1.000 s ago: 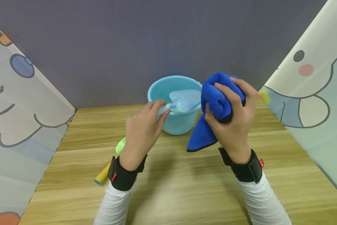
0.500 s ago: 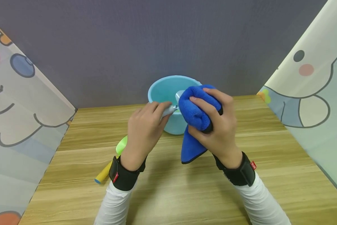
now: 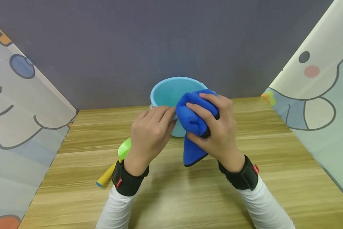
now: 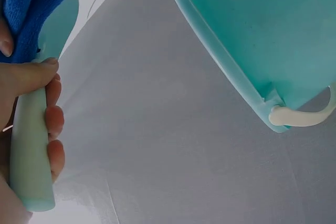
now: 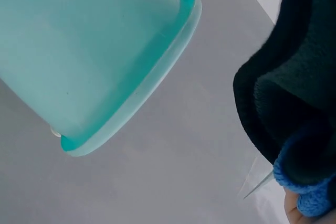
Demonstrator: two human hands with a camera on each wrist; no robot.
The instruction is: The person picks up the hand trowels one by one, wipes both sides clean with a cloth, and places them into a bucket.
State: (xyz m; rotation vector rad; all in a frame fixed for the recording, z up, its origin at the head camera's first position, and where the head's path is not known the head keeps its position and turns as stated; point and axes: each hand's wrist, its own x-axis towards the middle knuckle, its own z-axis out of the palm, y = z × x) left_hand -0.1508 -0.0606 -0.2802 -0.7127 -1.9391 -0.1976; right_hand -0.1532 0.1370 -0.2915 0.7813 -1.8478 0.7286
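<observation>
My left hand grips the pale handle of a toy shovel, its fingers wrapped round it in the left wrist view. Part of the shovel's light blue-green blade shows past the cloth there; the head view hides most of it. A bunched blue towel with black edging is held in my right hand and lies against the blade just beyond my left thumb. One corner of the towel hangs down. Both hands are in front of the light blue bucket, overlapping its near rim in the head view.
On the wooden table, left of my left wrist, lies a toy with a bright green head and yellow handle. A dark grey panel stands behind the bucket. Cartoon-printed sheets flank both sides. The bucket has a white handle.
My right hand has moved left and down with the towel, from beside the bucket onto the shovel blade, covering it in the head view. My left hand has shifted slightly right, keeping its grip.
</observation>
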